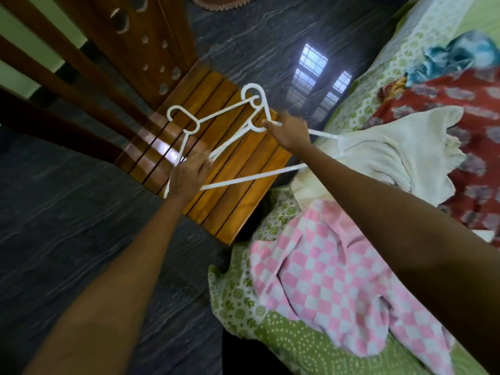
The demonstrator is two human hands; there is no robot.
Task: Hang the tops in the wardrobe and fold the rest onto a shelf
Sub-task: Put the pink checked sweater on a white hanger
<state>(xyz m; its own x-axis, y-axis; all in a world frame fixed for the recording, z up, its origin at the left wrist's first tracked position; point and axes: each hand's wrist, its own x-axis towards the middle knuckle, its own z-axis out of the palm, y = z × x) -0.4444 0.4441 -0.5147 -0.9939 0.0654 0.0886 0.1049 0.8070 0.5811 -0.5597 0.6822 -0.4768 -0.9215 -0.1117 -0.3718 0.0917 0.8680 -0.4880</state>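
**Hangers sorted over a stool before the tops go up**

Both hands work a tangle of white hangers [216, 131] above a wooden stool [221, 169] beside the bed [297, 345]. The left hand [189, 174] grips the lower bars; the right hand [289, 131] pinches one hanger near its neck, hooks pointing away. The clothes lie to the right, a white top [400, 147] nearest the right hand, a pink checked cloth [324, 272] closer in and a red floral garment [460, 125] beyond. No wardrobe is visible.

slatted wooden stool [238, 169] sitting on the dark floor [67, 239], touching the bed [373, 98], with a carved wooden door [140, 41] standing behind it.
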